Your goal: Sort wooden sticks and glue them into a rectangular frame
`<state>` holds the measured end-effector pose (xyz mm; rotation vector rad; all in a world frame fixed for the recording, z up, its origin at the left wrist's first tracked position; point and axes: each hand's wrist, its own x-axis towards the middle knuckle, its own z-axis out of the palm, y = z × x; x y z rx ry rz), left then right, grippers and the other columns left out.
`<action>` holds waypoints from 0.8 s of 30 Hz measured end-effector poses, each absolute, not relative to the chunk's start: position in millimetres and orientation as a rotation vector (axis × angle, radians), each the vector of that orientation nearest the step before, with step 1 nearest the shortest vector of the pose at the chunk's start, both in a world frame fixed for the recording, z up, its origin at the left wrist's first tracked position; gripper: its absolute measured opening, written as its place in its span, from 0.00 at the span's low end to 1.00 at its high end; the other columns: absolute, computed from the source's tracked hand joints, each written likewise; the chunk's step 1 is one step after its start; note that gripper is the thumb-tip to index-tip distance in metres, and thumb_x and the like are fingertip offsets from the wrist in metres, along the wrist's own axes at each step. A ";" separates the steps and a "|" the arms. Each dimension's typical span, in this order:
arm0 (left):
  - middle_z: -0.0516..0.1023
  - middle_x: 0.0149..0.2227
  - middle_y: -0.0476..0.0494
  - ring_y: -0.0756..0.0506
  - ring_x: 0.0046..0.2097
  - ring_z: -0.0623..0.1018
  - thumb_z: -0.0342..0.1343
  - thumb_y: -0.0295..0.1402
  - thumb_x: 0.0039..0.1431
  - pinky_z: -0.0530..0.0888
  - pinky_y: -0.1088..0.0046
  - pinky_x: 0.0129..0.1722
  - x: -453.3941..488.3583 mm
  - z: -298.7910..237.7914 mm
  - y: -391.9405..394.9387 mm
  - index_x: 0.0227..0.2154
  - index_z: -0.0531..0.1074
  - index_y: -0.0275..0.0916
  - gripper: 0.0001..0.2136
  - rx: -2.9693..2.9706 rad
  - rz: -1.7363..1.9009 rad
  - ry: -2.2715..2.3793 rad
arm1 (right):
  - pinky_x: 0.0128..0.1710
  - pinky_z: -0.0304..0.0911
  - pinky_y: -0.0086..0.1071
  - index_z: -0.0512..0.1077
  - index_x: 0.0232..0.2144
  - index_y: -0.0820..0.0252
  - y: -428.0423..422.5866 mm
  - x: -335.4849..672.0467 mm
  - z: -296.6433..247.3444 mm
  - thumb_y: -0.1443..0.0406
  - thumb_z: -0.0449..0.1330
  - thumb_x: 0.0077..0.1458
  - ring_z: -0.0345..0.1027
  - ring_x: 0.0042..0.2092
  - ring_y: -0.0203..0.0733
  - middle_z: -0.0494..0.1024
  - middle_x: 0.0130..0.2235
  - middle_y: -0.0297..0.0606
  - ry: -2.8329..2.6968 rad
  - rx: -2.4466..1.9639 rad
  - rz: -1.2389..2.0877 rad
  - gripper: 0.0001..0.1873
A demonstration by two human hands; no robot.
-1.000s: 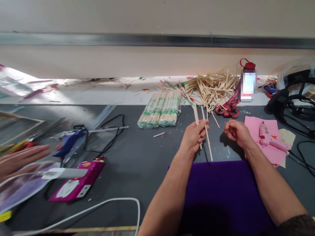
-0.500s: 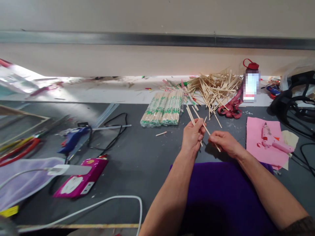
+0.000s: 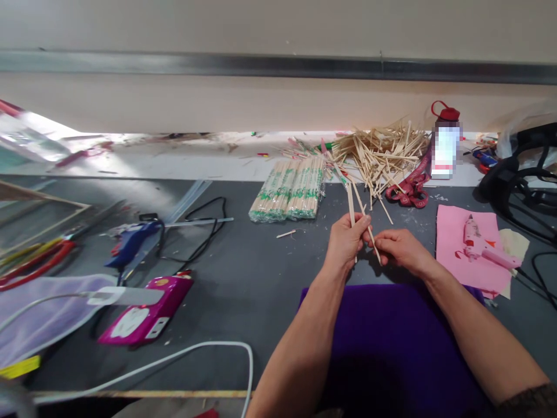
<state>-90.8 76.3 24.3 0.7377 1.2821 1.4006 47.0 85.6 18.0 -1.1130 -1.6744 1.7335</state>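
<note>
My left hand point(image 3: 348, 241) is closed round a few pale wooden chopsticks point(image 3: 351, 203), which point up and away from me over the grey table. One chopstick point(image 3: 371, 233) slants across the left thumb, its lower end at the fingertips of my right hand point(image 3: 402, 249). The right fingers are curled and pinched at that end; their grip is partly hidden. Just beyond the hands lie plastic-wrapped packs of chopsticks point(image 3: 287, 188) with green print. A heap of loose thin sticks point(image 3: 378, 151) is behind them to the right.
To the right, a pink glue gun point(image 3: 476, 238) rests on a pink sheet point(image 3: 448, 226). A red-capped bottle point(image 3: 448, 113), red lanyard point(image 3: 409, 191) and black frame point(image 3: 513, 180) stand behind. On the left are a blue glue gun point(image 3: 137, 241), magenta box point(image 3: 152, 307), red-handled pliers point(image 3: 52, 258) and white cable point(image 3: 195, 346).
The chopsticks in my left hand have swung more upright. The slanting chopstick's lower end has shifted left and slightly up, and the right fingers have moved a little to the right along it.
</note>
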 end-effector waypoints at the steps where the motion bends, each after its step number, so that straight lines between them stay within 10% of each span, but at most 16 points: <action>1: 0.70 0.16 0.54 0.55 0.14 0.66 0.64 0.40 0.42 0.54 0.82 0.12 -90.6 23.1 76.5 0.27 0.66 0.36 0.15 0.736 1.406 1.291 | 0.21 0.48 0.25 0.72 0.25 0.61 85.6 46.8 18.0 0.62 0.53 0.51 0.54 0.18 0.30 0.68 0.17 0.28 -1.736 -1.115 1.662 0.11; 6: 0.68 0.15 0.55 0.57 0.14 0.63 0.63 0.41 0.42 0.55 0.82 0.13 -87.2 19.5 75.7 0.26 0.66 0.36 0.15 0.763 1.417 1.303 | 0.25 0.53 0.26 0.68 0.18 0.60 84.5 44.4 17.7 0.66 0.52 0.48 0.61 0.22 0.31 0.69 0.17 0.30 -1.920 -1.174 1.345 0.11; 16: 0.69 0.22 0.52 0.51 0.24 0.72 0.53 0.41 0.50 0.68 0.78 0.22 -110.4 32.0 74.4 0.29 0.65 0.39 0.10 0.775 1.419 1.327 | 0.13 0.35 0.23 0.67 0.21 0.62 103.9 63.4 10.8 0.61 0.56 0.42 0.50 0.15 0.26 0.67 0.18 0.29 -1.205 -1.070 1.890 0.08; 24: 0.79 0.37 0.31 0.35 0.42 0.78 0.55 0.39 0.51 0.70 0.64 0.38 -113.2 15.9 83.5 0.35 0.73 0.38 0.12 1.596 0.358 2.339 | 0.21 0.54 0.24 0.74 0.30 0.61 106.9 63.8 -1.1 0.66 0.58 0.46 0.64 0.24 0.32 0.75 0.27 0.35 -1.765 -1.194 1.488 0.07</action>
